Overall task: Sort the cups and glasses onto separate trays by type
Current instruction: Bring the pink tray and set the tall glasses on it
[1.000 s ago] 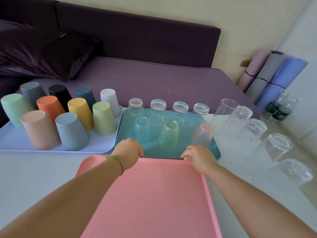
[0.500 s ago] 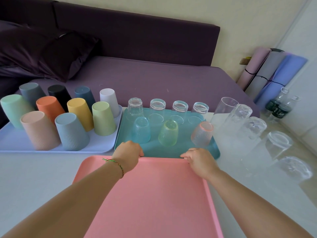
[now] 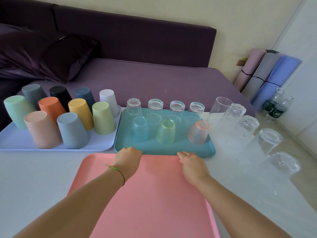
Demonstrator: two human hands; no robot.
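An empty pink tray [image 3: 147,200] lies nearest me on the white table. My left hand [image 3: 127,160] and my right hand [image 3: 192,164] both curl over its far rim, where it meets the teal tray [image 3: 180,148]. The teal tray holds upside-down glasses: several clear ones [image 3: 155,104] at the back, and a blue [image 3: 139,128], a green [image 3: 166,131] and a pink tinted one [image 3: 198,132] in front. A lilac tray [image 3: 15,143] at the left carries several upside-down coloured plastic cups [image 3: 103,117]. Tall clear glasses [image 3: 240,124] stand upside down on the table at the right.
A purple sofa [image 3: 145,78] with a dark cushion sits right behind the table. Rolled mats [image 3: 267,71] lean against the wall at the right, with two water bottles [image 3: 276,107] in front of them. Bare white tabletop [image 3: 34,177] lies left of the pink tray.
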